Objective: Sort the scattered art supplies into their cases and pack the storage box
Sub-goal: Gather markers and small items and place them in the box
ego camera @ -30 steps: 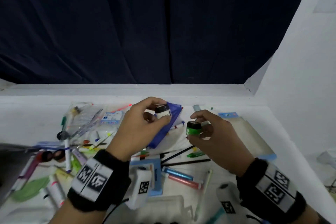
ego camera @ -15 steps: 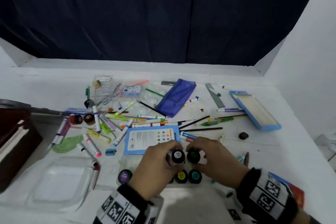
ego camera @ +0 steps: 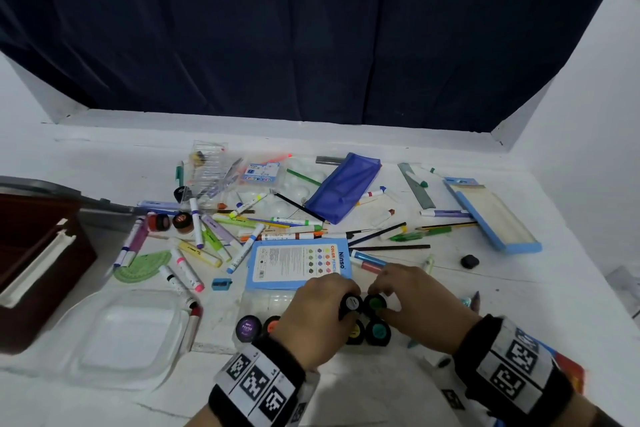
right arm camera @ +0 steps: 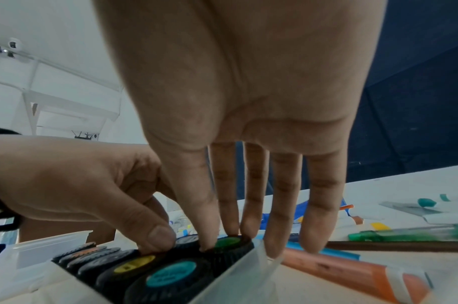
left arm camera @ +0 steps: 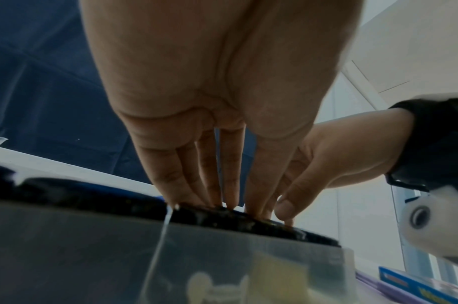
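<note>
The left hand [ego camera: 317, 317] pinches the white-labelled paint pot [ego camera: 351, 303] by its black ribbed cap, thumb and fingers curled round it. Right beside it, the right hand [ego camera: 420, 305] pinches the green paint pot [ego camera: 376, 303] the same way, fingertips on the cap. Both pots sit in the clear plastic paint case [right arm camera: 238, 269], just behind the yellow pot [right arm camera: 134, 263] and teal pot [right arm camera: 171, 274]. Just beyond lies the blue colour pencil case [ego camera: 298, 262], with markers scattered about the white table [ego camera: 519, 291].
</note>
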### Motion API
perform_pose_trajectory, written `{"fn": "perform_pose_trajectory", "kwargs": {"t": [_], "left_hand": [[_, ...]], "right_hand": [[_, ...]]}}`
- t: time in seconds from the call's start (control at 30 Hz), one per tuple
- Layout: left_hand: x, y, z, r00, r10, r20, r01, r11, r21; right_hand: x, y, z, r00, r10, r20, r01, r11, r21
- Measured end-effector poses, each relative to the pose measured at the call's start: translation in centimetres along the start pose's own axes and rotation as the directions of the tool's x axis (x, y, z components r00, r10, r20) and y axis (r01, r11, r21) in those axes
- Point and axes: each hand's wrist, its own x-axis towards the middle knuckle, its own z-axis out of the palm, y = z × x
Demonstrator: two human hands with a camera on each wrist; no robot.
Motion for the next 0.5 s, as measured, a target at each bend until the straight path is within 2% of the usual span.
{"fn": "perform_pose_trajectory", "kwargs": {"t": [0.1, 0.23, 0.4, 0.5], "left_hand": [[0.1, -0.1, 0.0, 1.0, -0.022, 0.007, 0.022, 1.0, 0.013], [0.5, -0.7, 0.2, 0.998, -0.064, 0.004, 0.063, 0.991, 0.118], [1.0, -1.2, 0.4, 0.997, -0.063, 0.039, 0.06, 0.995, 0.085], [0.5, -1.7, -0.6, 0.996, -0.087, 0.019, 0.087, 0.996, -0.006]], "right_hand": [[0.4, -0.5, -0.3, 1.0, 0.018, 0.019, -0.017, 0.999, -0.046], [1.2, -1.3, -0.7, 0.997, 0.048, 0.057, -0.039, 0.988, -0.149], [2.0, -2.0, -1.0, 0.991, 0.057, 0.12, -0.024, 0.967, -0.255], [2.4, -1.8, -1.3, 0.993, 0.029, 0.117, -0.004, 0.978, -0.207]]}}
